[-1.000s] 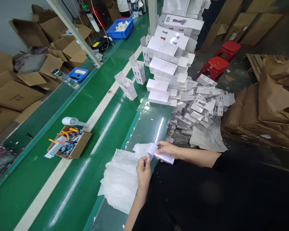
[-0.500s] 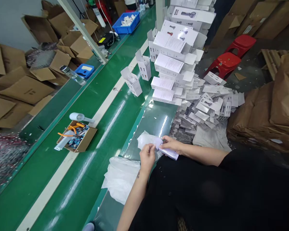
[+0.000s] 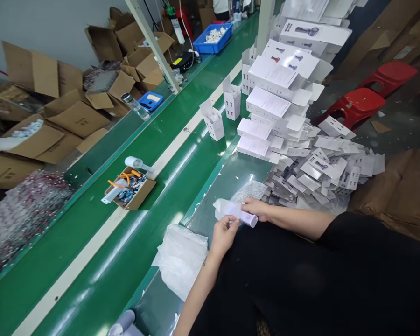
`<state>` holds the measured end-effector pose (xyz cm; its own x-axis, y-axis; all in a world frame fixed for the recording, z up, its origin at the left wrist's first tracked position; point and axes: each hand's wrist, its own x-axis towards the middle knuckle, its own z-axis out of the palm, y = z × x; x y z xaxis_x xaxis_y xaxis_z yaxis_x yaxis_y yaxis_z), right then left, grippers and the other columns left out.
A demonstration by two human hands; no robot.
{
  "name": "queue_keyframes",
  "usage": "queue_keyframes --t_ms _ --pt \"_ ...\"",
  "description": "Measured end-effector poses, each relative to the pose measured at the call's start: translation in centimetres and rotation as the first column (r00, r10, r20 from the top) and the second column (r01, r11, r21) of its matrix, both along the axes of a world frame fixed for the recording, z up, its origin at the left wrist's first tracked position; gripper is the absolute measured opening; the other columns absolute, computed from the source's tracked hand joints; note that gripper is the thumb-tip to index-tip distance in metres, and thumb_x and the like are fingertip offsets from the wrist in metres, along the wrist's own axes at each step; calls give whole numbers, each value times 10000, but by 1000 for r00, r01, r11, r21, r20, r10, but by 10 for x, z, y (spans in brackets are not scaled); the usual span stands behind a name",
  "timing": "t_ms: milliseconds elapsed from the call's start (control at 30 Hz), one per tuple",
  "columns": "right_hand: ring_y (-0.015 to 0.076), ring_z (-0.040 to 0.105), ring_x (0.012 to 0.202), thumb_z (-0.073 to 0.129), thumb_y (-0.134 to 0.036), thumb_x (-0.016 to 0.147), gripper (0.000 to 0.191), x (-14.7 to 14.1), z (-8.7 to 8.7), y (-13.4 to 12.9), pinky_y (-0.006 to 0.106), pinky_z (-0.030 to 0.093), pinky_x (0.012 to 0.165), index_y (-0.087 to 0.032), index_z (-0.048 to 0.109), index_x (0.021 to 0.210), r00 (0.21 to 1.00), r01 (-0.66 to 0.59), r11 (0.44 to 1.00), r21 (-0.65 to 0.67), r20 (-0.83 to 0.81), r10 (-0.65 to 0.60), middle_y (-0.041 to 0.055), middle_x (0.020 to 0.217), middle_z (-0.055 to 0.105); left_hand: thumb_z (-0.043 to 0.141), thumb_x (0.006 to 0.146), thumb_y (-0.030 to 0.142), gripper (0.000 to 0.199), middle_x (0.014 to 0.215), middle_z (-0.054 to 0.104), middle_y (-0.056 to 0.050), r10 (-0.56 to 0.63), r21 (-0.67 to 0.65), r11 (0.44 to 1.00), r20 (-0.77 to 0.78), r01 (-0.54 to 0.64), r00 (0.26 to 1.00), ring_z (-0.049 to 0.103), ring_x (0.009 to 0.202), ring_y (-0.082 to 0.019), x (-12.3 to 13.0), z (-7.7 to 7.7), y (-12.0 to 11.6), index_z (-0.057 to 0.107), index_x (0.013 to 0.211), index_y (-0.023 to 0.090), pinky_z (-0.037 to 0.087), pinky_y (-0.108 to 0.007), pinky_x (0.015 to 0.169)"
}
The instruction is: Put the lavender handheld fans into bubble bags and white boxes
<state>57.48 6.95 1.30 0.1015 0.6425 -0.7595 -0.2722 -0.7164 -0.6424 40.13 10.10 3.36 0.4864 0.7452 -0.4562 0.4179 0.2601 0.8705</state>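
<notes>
A lavender handheld fan (image 3: 249, 219) lies partly inside a thin, whitish translucent bag (image 3: 220, 207), its handle end sticking out to the right. My right hand (image 3: 256, 208) is closed around the fan from the far side. On the near side, my left hand (image 3: 224, 234) pinches the edge of the bag by the fan. Just behind my hands a piece of bubble wrap (image 3: 250, 190) rests on the bench. To the left of my left forearm lies a stack of similar bags (image 3: 182, 259).
White printed boxes (image 3: 269, 102) are piled at the right, two standing with flaps up on the green belt (image 3: 168, 186). A small carton of parts (image 3: 140, 196) sits there beside a white handheld fan (image 3: 136, 163). Lavender pieces (image 3: 124, 324) show at the bottom edge. Red stools (image 3: 357, 105) stand behind.
The bag now covers the fan's head end and more of its body. My left hand has shifted to the bag's near edge. The view has swung left, showing bubble wrap behind my hands.
</notes>
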Motion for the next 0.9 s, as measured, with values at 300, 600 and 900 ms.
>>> queue_keyframes --t_ms 300,600,900 --pt "154 572 890 724 -436 667 349 37 61 16 291 523 705 -155 551 781 874 -332 883 331 -246 420 55 1089 540 654 704 445 356 792 574 -25 244 37 964 252 -262 936 515 646 -108 -10 45 21 601 900 153 405 -229 582" --pt "125 609 707 750 -378 666 331 26 34 51 277 535 680 -162 578 848 891 -331 866 375 -178 417 -3 780 612 688 633 414 407 859 605 -21 242 365 903 2 -226 970 577 785 -175 -12 28 39 599 959 187 455 -283 707" --pt "88 545 549 646 -251 781 489 169 -28 84 289 578 593 -228 348 1168 783 586 806 87 199 -590 -28 728 532 685 656 389 331 672 550 45 727 -22 670 226 -742 649 508 503 -101 -18 19 39 543 874 184 394 -203 404"
